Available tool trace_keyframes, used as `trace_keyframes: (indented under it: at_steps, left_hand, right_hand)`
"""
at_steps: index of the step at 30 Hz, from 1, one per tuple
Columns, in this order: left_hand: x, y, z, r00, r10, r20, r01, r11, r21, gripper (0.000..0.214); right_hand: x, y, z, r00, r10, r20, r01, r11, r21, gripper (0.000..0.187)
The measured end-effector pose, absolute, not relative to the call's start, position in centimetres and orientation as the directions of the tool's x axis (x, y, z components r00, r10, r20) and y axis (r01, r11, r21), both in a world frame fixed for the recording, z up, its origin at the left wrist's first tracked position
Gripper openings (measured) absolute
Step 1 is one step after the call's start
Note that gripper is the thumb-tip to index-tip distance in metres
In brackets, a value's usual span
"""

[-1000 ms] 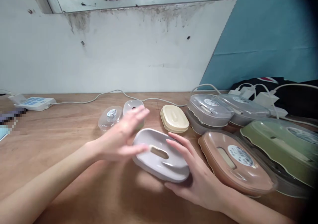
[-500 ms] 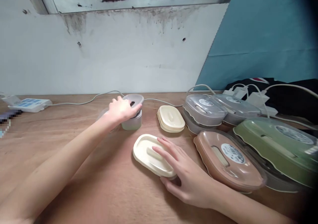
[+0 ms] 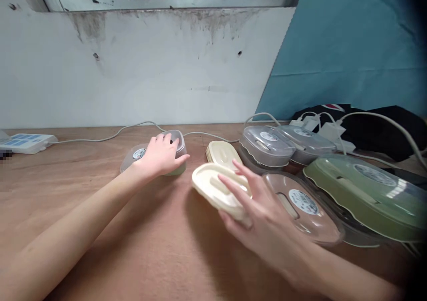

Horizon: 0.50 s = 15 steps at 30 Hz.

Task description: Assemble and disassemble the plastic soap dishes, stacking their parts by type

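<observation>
My left hand (image 3: 160,155) is closed over the clear lid of a small pale-green container (image 3: 177,152) at the back of the wooden table (image 3: 100,229). A second small clear-lidded container (image 3: 132,156) sits just left of it, partly behind my wrist. My right hand (image 3: 258,212) grips a cream oval lid (image 3: 216,193) and holds it tilted just above the table, thumb beneath and fingers on top. Another cream oval lid (image 3: 222,152) lies flat just behind it.
At the right stand a brown container with a clear lid (image 3: 305,209), a large green one (image 3: 363,194) and two grey ones (image 3: 267,146). White cables (image 3: 110,136) and chargers (image 3: 312,123) run along the wall. A power strip (image 3: 25,142) lies far left.
The right hand has lifted the cream lid off the table and carried it right and back. The left hand has pressed the clear lid flat on the small container.
</observation>
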<state>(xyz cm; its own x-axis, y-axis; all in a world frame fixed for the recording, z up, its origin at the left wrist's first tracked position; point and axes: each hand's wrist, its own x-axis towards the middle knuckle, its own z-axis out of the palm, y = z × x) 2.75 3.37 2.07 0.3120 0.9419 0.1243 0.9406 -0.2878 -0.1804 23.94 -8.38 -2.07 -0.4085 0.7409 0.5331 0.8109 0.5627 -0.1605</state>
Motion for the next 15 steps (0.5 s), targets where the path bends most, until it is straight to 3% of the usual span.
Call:
trace_keyframes:
  at_steps: [4, 8, 11, 15]
  left_hand:
    - [1.6, 3.7, 1.3, 0.368, 0.923, 0.115, 0.923, -0.347, -0.164, 0.055]
    - [1.0, 3.5, 0.8, 0.381, 0.911, 0.157, 0.919, -0.354, -0.175, 0.054]
    - [0.9, 3.2, 0.6, 0.394, 0.899, 0.189, 0.914, -0.361, -0.186, 0.055]
    - [0.7, 3.1, 0.4, 0.416, 0.882, 0.222, 0.906, -0.381, -0.185, 0.054]
  right_hand:
    - [24.3, -5.0, 0.7, -0.329, 0.771, 0.545, 0.917, 0.399, -0.010, 0.040]
    - [23.5, -1.0, 1.5, -0.175, 0.928, 0.328, 0.984, 0.155, 0.087, 0.045]
    - [22.9, 0.5, 0.5, -0.153, 0.967, 0.204, 0.984, 0.132, 0.117, 0.048]
    - [22.8, 0.6, -0.7, -0.186, 0.967, 0.175, 0.980, 0.169, 0.108, 0.046]
